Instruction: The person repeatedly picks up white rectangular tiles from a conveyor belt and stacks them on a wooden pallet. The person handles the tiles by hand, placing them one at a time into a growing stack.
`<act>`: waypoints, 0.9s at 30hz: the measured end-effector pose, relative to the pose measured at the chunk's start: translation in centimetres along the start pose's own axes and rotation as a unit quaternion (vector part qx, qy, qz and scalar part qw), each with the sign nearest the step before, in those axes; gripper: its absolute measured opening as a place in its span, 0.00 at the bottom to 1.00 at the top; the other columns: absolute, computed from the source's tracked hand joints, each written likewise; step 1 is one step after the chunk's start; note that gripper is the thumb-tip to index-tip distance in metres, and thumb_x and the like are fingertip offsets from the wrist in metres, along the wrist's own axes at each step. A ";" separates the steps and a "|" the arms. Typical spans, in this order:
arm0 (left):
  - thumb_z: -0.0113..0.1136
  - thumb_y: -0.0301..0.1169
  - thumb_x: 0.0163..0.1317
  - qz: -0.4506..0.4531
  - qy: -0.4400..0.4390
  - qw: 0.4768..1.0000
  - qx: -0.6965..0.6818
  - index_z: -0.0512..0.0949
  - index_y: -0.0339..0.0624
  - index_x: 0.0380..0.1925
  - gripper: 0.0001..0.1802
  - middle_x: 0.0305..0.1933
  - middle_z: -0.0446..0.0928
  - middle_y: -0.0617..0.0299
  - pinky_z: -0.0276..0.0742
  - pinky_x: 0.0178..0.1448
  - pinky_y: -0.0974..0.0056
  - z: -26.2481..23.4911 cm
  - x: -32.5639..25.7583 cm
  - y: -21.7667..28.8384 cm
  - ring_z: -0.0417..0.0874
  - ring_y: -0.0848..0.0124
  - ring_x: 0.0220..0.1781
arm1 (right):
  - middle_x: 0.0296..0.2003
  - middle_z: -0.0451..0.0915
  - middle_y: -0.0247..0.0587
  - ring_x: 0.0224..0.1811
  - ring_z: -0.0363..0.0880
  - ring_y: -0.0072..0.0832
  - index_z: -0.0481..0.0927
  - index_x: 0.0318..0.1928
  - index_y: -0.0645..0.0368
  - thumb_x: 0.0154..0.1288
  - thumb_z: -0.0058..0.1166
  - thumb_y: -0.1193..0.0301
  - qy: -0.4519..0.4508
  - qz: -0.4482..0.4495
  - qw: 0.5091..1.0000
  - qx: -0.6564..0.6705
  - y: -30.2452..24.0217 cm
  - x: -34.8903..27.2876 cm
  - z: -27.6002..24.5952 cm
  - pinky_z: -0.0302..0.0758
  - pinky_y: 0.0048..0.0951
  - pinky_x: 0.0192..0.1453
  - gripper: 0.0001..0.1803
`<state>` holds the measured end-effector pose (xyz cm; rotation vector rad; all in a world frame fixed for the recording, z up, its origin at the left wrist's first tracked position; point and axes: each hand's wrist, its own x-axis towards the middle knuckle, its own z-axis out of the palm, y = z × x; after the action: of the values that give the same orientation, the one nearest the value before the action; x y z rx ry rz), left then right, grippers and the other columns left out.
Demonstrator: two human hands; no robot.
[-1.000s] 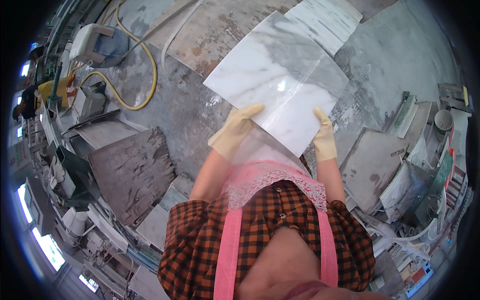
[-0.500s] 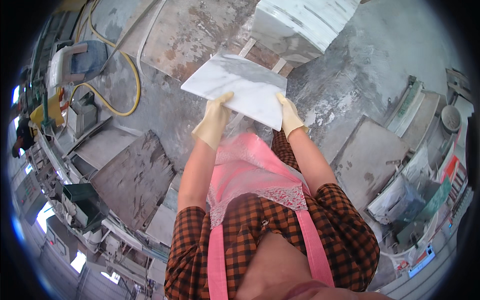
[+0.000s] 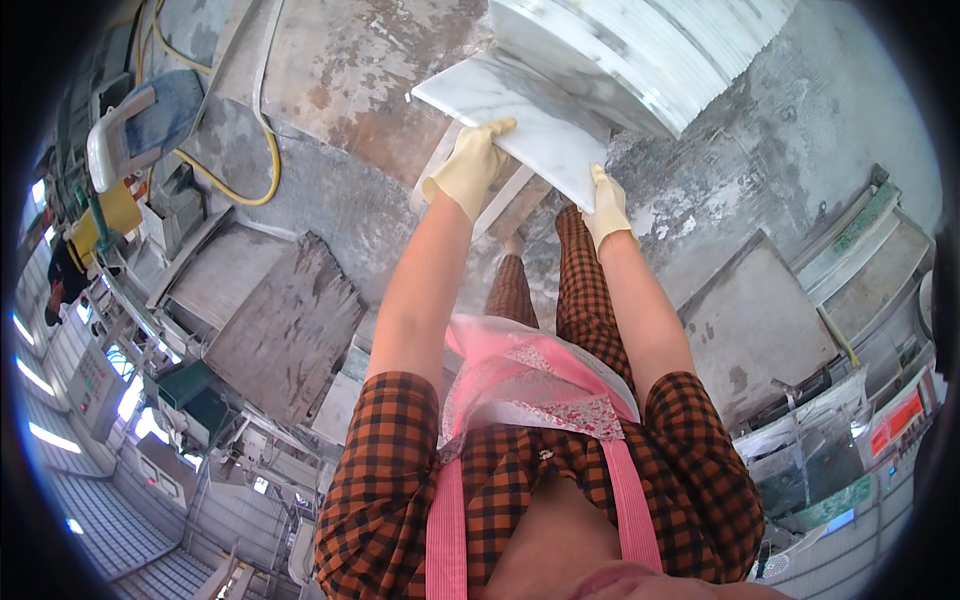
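A white marble tile [image 3: 532,112] with grey veins is held out in front of me, tilted. My left hand [image 3: 472,163], in a pale yellow rubber glove, grips its near edge toward the left. Gloved the same way, my right hand [image 3: 608,208] is closed on the near right corner. The fingers under the tile are hidden. Just beyond it is a row of upright marble tiles [image 3: 640,52], standing close together; the held tile's far edge is near this row, and I cannot tell whether they touch.
Wooden battens [image 3: 515,205] lie on the wet, stained floor by my feet. A yellow hose [image 3: 272,170] curves across the floor at left. Grey slabs lie at left [image 3: 285,335] and at right [image 3: 757,335]. A blue and white chair-like object [image 3: 165,118] stands far left.
Both hands have moved the tile forward and a little right, up to the row, and its face is tilted more steeply. My legs and the battens now show more below it.
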<state>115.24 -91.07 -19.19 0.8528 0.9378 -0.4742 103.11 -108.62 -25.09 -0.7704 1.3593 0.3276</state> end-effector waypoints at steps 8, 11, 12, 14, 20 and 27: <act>0.59 0.31 0.66 -0.004 -0.122 0.979 0.161 0.63 0.25 0.64 0.31 0.62 0.71 0.44 0.73 0.68 0.55 3.3 -1.1 1.7 0.74 0.54 0.64 | 0.39 0.82 0.50 0.31 0.84 0.36 0.77 0.47 0.66 0.69 0.56 0.66 -0.010 0.011 0.998 0.062 -2.4 2.9 -0.9 0.80 0.32 0.24 0.15; 0.58 0.45 0.67 0.019 -0.169 0.957 0.236 0.61 0.28 0.67 0.38 0.66 0.68 0.44 0.71 0.69 0.56 5.9 -1.4 2.9 0.73 0.56 0.66 | 0.40 0.82 0.57 0.32 0.85 0.38 0.74 0.50 0.70 0.74 0.47 0.61 -0.050 0.025 0.990 0.130 -4.5 3.0 -1.2 0.86 0.32 0.28 0.21; 0.57 0.47 0.68 0.015 -0.161 0.952 0.261 0.61 0.28 0.67 0.38 0.66 0.67 0.44 0.71 0.69 0.56 6.7 -1.4 3.1 0.73 0.56 0.66 | 0.41 0.82 0.59 0.33 0.86 0.39 0.72 0.51 0.72 0.76 0.43 0.59 -0.074 0.027 0.983 0.165 -5.3 2.6 -1.3 0.88 0.32 0.29 0.23; 0.55 0.50 0.68 0.034 -0.155 0.936 0.313 0.60 0.29 0.67 0.39 0.68 0.65 0.43 0.70 0.69 0.56 8.3 -1.0 3.4 0.72 0.55 0.66 | 0.45 0.80 0.63 0.40 0.85 0.42 0.69 0.54 0.73 0.78 0.36 0.55 -0.071 -0.013 0.991 0.112 -7.3 1.4 -0.9 0.87 0.35 0.38 0.28; 0.55 0.53 0.68 0.114 0.003 0.944 0.309 0.67 0.34 0.64 0.36 0.62 0.75 0.46 0.66 0.71 0.55 8.9 0.4 5.4 0.80 0.54 0.58 | 0.59 0.72 0.67 0.62 0.74 0.49 0.58 0.67 0.75 0.78 0.30 0.46 0.035 -0.232 0.972 -0.033 -12.6 -4.6 -0.6 0.75 0.42 0.66 0.40; 0.56 0.44 0.68 0.400 -0.083 0.767 0.494 0.63 0.36 0.68 0.34 0.72 0.62 0.46 0.59 0.74 0.59 8.3 2.2 10.5 0.65 0.58 0.72 | 0.70 0.62 0.49 0.72 0.60 0.34 0.56 0.70 0.71 0.76 0.35 0.44 -0.081 -0.258 0.963 -0.015 -13.8 -3.0 1.5 0.54 0.30 0.77 0.42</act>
<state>127.78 -91.56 -14.03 2.0166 0.0042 -0.2482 112.20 -116.85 -17.99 -1.0666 0.9583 -0.0038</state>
